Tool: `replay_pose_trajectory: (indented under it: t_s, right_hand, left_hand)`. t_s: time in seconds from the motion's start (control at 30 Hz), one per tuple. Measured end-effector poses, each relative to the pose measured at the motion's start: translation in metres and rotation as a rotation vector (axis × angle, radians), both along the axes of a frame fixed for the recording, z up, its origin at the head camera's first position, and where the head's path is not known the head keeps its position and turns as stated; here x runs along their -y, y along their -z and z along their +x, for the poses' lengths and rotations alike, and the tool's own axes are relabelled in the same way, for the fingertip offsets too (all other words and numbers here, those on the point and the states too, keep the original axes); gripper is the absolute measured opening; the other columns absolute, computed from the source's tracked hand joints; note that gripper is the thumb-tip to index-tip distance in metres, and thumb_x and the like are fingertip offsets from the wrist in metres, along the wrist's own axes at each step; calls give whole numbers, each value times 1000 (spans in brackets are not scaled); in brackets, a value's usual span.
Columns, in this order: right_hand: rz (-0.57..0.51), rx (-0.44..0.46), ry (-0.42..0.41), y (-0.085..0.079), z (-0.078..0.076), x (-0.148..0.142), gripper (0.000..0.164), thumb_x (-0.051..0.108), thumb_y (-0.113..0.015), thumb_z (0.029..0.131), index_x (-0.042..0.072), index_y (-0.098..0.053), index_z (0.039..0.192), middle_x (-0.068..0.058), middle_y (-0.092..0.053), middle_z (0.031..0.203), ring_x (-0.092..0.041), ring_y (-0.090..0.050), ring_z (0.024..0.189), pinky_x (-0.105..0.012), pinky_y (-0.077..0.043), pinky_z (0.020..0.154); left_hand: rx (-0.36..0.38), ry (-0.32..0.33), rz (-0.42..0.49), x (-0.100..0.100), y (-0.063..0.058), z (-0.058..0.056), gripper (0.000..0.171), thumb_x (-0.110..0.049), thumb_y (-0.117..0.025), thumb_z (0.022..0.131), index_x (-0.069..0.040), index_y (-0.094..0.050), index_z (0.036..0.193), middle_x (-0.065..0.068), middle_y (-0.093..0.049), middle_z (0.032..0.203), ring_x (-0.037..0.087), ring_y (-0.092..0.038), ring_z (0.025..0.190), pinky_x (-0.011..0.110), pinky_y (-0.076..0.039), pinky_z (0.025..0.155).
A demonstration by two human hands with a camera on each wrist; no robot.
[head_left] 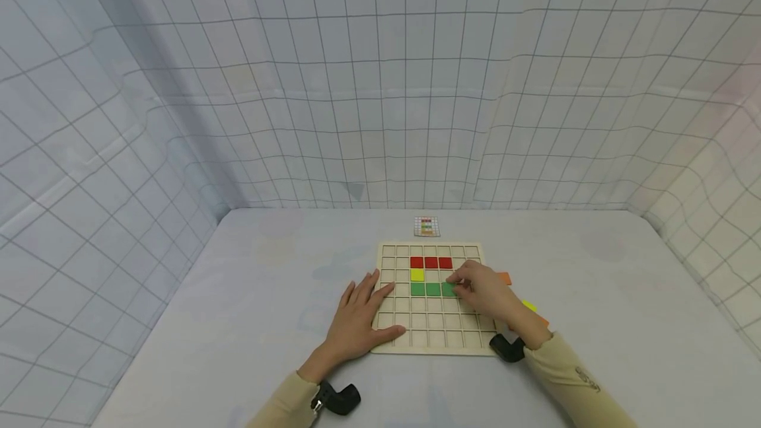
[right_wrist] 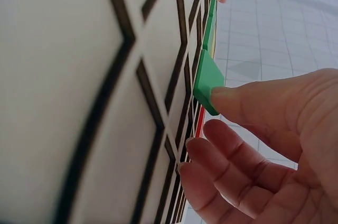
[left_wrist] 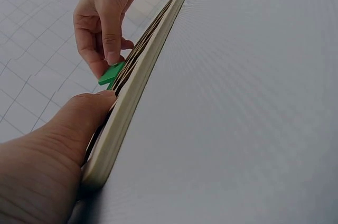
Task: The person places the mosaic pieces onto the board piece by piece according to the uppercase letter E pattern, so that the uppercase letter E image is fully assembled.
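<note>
A wooden grid board (head_left: 434,351) lies on the white table. My left hand (head_left: 353,323) rests on its left edge with fingers spread, thumb across the near left corner. The right hand (head_left: 489,292) pinches a green square tile (right_wrist: 208,80) by thumb and fingers, at the right end of a row of green tiles (head_left: 425,289). That tile is tilted against the board in the right wrist view, with the thumb on its face. Above the green row, a yellow tile (head_left: 417,275) sits in the grid, and a row of red tiles (head_left: 431,262) lies beyond it.
Behind the board lies a small printed card (head_left: 427,226) with a coloured grid pattern. Right of the board, partly behind the right hand and forearm, are an orange tile (head_left: 505,278) and a yellow tile (head_left: 529,306). Gridded white cloth (head_left: 380,98) hangs around the table.
</note>
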State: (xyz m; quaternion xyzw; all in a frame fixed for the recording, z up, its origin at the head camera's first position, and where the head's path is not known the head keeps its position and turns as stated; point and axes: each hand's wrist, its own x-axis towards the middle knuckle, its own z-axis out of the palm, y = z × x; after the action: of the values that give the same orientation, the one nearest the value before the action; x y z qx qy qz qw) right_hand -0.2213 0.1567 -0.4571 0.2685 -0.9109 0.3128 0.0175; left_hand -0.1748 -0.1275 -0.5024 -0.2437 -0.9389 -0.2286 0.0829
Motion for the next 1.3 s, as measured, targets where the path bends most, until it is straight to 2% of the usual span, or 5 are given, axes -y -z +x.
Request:
replay_pose_trajectory:
  t_s: [0.6,0.83,0.97,1.13,1.3]
  right_hand:
    - [96,3,-14,-2,3,-2,19,4,-66,86,2,-72,104,2,-55,88,-11,-42,71,-24,-39,59]
    - [87,137,-107,-15,8,-22,29,10,-64,91,2,-66,119,3,-57,97,-12,-48,82,-27,-44,67]
    - [34,125,-84,-26,8,-44,20,12,-63,92,6,-68,111,6,-61,94,-11,-55,84,-30,-48,71]
    - [66,109,-27,-37,11,-77,6,15,-67,90,11,-69,93,9,-60,85,-11,-54,77,-29,-48,66]
    - [141,214,94,-41,17,-100,12,22,-73,85,16,-63,81,6,-56,75,-13,-50,67,-28,-42,56]
  left_hand:
    - [20,-18,-16,-1,-3,1,80,-63,-58,83,-16,-42,145,14,-23,154,27,-16,141,48,-8,111]
    - [34,-18,-26,-2,-2,0,80,-65,-57,83,-17,-41,145,13,-22,154,27,-15,142,47,-6,112]
    - [27,-12,-19,-2,-3,1,80,-64,-57,83,-16,-42,145,14,-22,154,28,-16,141,48,-7,111]
    - [20,-9,-16,-2,-3,1,80,-64,-57,83,-16,-42,145,14,-23,154,28,-17,141,49,-8,111]
    - [21,-9,-9,-2,-4,1,81,-65,-57,83,-16,-41,145,14,-23,154,28,-16,141,49,-7,111]
